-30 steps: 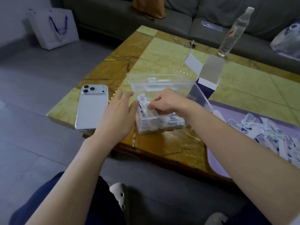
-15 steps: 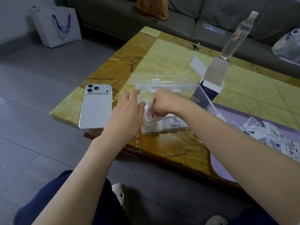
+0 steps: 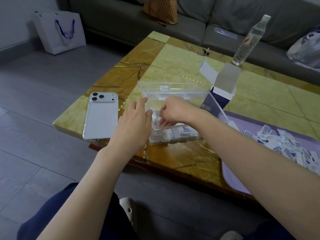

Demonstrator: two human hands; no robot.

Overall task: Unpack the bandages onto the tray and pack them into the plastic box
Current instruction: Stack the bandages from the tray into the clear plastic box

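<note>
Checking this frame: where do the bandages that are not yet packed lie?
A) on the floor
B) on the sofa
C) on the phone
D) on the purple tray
D: a loose pile of bandages lies on the purple tray at the right of the table, beside the plastic box.
</note>
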